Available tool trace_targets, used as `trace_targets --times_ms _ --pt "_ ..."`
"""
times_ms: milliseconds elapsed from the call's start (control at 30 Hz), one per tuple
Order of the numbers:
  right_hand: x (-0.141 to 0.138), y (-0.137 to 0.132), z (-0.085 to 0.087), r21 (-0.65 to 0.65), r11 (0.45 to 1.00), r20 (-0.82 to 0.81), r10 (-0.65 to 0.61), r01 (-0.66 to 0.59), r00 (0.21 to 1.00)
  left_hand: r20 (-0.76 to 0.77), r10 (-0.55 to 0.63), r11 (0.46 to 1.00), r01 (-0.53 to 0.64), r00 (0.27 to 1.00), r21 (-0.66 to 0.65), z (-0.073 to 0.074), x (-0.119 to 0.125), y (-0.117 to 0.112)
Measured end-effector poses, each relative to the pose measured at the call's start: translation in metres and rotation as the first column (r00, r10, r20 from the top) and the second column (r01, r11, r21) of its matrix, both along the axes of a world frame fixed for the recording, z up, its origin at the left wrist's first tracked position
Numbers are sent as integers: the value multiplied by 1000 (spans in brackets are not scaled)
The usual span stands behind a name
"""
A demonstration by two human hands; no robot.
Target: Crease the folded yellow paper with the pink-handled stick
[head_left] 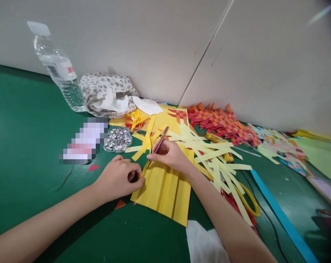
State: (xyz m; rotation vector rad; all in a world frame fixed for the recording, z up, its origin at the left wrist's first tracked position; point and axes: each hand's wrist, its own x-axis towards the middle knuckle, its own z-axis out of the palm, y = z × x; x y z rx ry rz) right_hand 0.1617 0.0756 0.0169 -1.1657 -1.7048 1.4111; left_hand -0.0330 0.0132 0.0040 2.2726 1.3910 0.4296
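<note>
A folded yellow paper sheet (165,190) lies on the green table (23,146) right in front of me. My left hand (118,179) is curled, its fingertips pinching the sheet's left edge. My right hand (169,153) is closed on a thin purple-red pen (160,142), whose tip touches the paper near the top left corner. Pale yellow paper strips (209,149) lie scattered just right of my right hand.
A water bottle (60,69) and a patterned cloth pouch (107,91) stand by the wall. A dish of googly eyes (118,139), woven red-orange paper fish (222,122), pastel fish (277,146), yellow-handled scissors (247,201), a blue strip (280,215) and white tissue (206,244) lie around.
</note>
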Motion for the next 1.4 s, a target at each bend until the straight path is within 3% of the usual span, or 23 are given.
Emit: trace_targets --times_ms 567,900,1067,1300,1400 --pt "1 3 -3 9 999 23 -36 36 999 -3 3 1000 -3 1000 0 1 1 0" --pt "4 11 -12 97 980 -22 -170 171 985 -3 -6 999 6 1000 32 0 -1 0" --pt "5 9 -7 98 975 -35 -195 197 980 14 -21 998 20 1000 60 -2 -1 0" --pt "2 0 2 1 1000 -2 5 -5 1000 -9 -12 1000 12 1000 27 1 0 0" --pt "1 -2 1 -12 999 -7 31 -31 999 -8 -14 1000 14 1000 23 2 0 1"
